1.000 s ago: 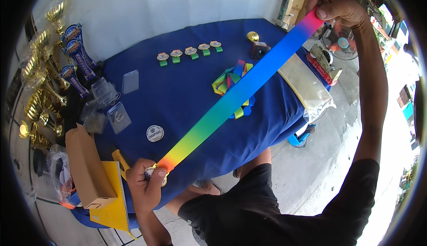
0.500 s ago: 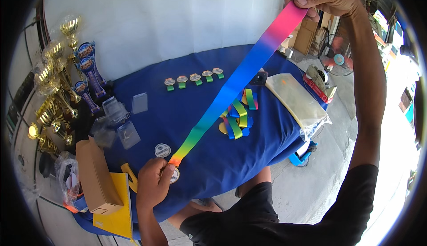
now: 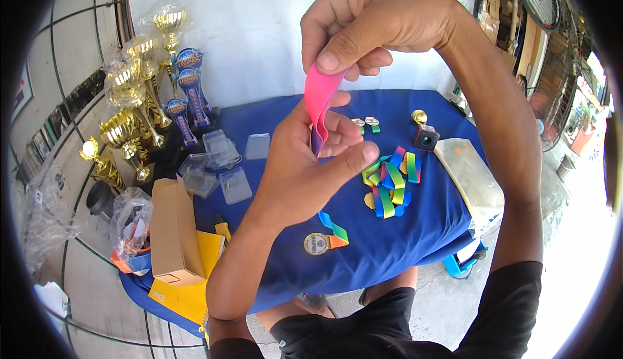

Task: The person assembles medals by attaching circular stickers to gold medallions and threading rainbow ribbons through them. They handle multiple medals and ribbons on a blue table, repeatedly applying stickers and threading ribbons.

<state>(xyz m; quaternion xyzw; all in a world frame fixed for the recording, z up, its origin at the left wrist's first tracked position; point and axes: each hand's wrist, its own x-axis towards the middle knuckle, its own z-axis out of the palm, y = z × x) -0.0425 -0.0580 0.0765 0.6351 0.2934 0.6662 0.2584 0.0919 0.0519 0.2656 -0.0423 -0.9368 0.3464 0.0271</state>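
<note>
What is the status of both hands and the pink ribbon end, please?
Right hand: pinching pink ribbon end. Left hand: open, around the ribbon. Medal: lying on blue cloth. Nearby: ribbon pile, right of medal.

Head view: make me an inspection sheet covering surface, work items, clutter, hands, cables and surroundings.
Surface: blue tablecloth, creased toward the front.
Work items: round medal lying near the front; multicoloured ribbon raised, partly hidden.
Clutter: piled ribboned medals, clear plastic sleeves, brown cardboard box.
Hands: right hand pinches the ribbon's pink end; left hand open around it.
Cables: nothing seen.
Surroundings: gold trophy cups left, white backdrop behind.
</note>
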